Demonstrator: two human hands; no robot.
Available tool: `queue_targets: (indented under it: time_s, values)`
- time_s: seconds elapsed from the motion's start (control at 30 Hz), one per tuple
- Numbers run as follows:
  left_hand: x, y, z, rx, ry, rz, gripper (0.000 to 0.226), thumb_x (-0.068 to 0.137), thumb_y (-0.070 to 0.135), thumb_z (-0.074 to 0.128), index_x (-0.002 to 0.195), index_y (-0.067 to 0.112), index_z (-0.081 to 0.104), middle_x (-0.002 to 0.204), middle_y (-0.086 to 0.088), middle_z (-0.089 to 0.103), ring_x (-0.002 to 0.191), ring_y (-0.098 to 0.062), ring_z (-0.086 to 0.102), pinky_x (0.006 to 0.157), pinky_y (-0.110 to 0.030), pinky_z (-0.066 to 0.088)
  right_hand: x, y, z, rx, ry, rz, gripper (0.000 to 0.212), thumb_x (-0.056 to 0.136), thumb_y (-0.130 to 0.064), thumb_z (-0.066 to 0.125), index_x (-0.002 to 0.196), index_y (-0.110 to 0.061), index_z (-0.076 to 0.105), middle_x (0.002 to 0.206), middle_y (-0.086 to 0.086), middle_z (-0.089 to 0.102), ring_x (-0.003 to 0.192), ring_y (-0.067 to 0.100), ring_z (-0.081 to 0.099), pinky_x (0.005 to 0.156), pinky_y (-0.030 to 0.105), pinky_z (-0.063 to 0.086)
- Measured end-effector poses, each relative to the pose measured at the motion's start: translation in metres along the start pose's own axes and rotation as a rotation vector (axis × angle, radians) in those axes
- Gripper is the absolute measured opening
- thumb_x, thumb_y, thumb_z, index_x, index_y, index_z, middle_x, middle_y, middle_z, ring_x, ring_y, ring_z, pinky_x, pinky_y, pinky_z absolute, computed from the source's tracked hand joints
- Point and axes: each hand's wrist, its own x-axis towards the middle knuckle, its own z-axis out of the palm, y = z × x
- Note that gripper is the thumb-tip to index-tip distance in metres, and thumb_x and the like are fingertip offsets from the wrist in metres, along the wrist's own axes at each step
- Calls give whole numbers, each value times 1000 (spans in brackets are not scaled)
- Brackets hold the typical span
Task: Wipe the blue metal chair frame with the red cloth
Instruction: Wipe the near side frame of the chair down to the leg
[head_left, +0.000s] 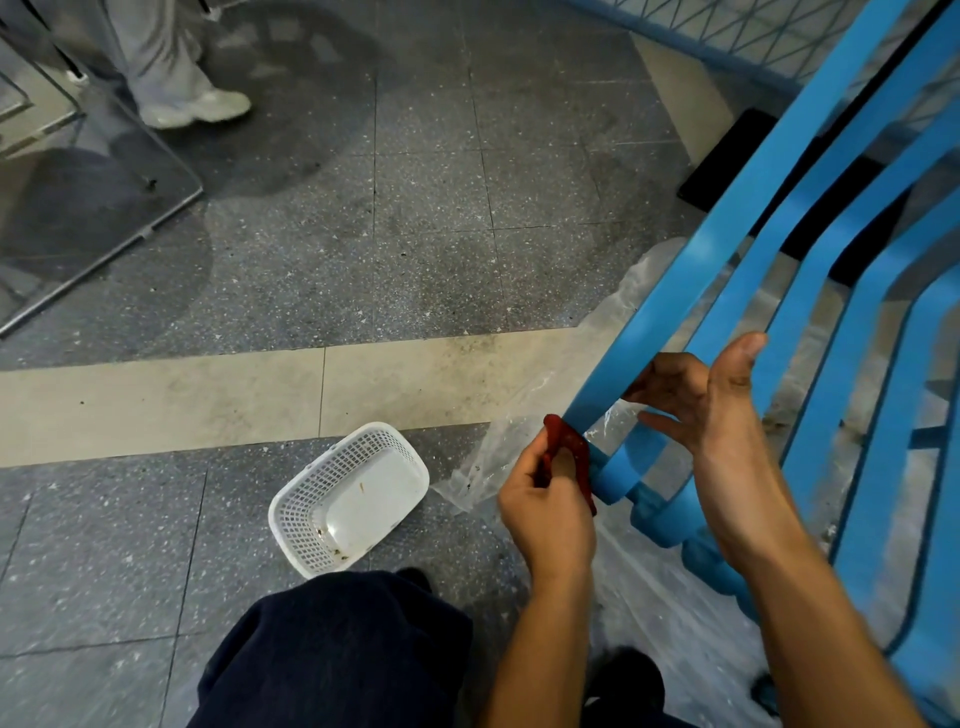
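- The left hand (545, 512) is closing its fingers around the red cloth (571, 457) in the lower middle of the frame; the cloth is bunched in the grip and is pressing against the lowest part of a blue slat, where the slat is meeting the rounded end pieces.
- The blue metal chair frame (727, 218) is filling the right side of the frame; its long slats are running from the upper right corner down toward the lower middle; the chair is standing tilted, not upright.
- The right hand (706, 405) is reaching in from the lower right; its fingers are partly open and are curling behind the same slat, just above the cloth; the thumb is pointing up and is free; whether the fingers are really gripping the slat, I cannot tell.
- A clear plastic sheet (488, 467) is lying on the floor under the chair, wrinkled, just beside the hands.
- A white basket (296, 514) is lying on the grey speckled floor (415, 208) left of the left hand, apart from the chair; some small crumbs are sitting inside it.
- A dark trouser knee (337, 649) of the person is showing at the bottom middle.
- In the upper left, another person's light shoe (208, 106) is standing on the floor, well apart from the chair.
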Motion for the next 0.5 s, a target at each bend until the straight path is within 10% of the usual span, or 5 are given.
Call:
queue_targets:
  time_s: [0.3,0.5]
  values:
    - [-9,19,1,68,-10,22,32,92,0,64,101,27,79,84,-2,79,66,-12,67,51,-24,50,1,-1,-2,16,4,8,100,69,-92,9,95,-22,75,99,-1,78,100,11,71,100,41,49]
    - [-46,43,5,3,-50,191,32,92,-3,63,108,21,78,93,-7,79,79,-13,72,75,-34,59,2,0,-4,44,5,38,97,78,-81,6,100,-16,75,100,0,79,101,10,71,106,48,46]
